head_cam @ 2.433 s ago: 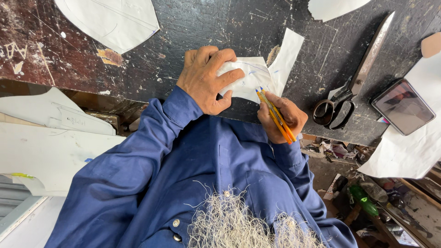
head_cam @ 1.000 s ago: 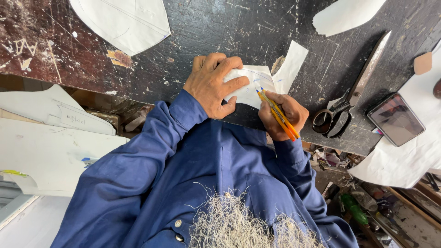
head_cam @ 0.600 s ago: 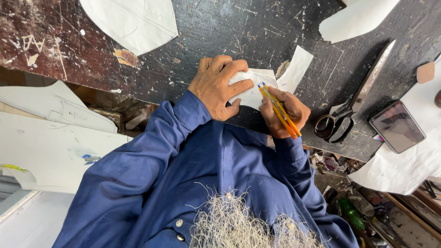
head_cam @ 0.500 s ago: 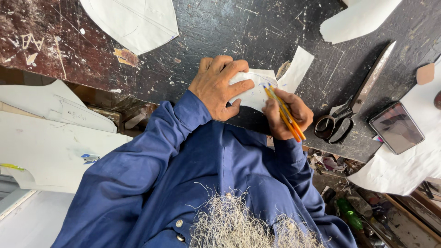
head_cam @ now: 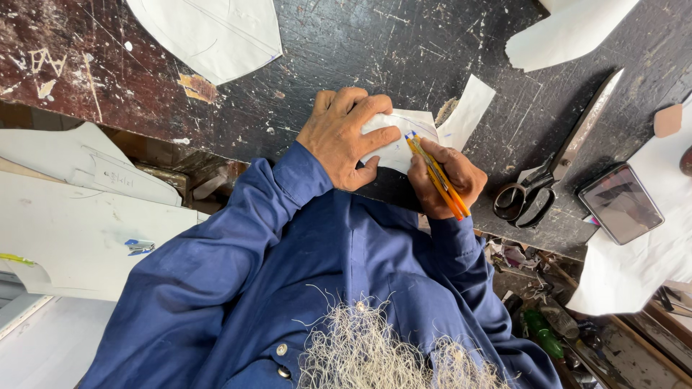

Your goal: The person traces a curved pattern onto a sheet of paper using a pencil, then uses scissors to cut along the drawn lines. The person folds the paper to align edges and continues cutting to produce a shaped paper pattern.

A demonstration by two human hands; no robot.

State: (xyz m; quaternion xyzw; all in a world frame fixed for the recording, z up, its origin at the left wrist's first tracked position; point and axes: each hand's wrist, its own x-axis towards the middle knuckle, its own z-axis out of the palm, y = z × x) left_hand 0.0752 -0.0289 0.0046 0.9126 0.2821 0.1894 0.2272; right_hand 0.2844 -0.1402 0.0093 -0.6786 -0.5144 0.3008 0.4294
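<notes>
My left hand (head_cam: 347, 137) lies flat on a small white paper pattern piece (head_cam: 398, 144), pressing it onto the dark, scratched worktable (head_cam: 324, 43) near its front edge. My right hand (head_cam: 445, 181) is closed around orange and yellow pens (head_cam: 436, 173), with the tips touching the right edge of the pattern piece. A narrow white paper strip (head_cam: 470, 112) pokes out beyond the piece, toward the far side. Both arms wear blue sleeves.
Large black-handled scissors (head_cam: 551, 176) lie to the right of my right hand, with a phone (head_cam: 620, 204) beside them on a white sheet (head_cam: 634, 270). White pattern pieces lie at top left (head_cam: 216, 32) and top right (head_cam: 569, 32). White card patterns (head_cam: 72, 230) sit below the table at left.
My right hand has shifted the pens slightly along the edge of the pattern piece. My left hand stays pressed on it. The view has drifted a little.
</notes>
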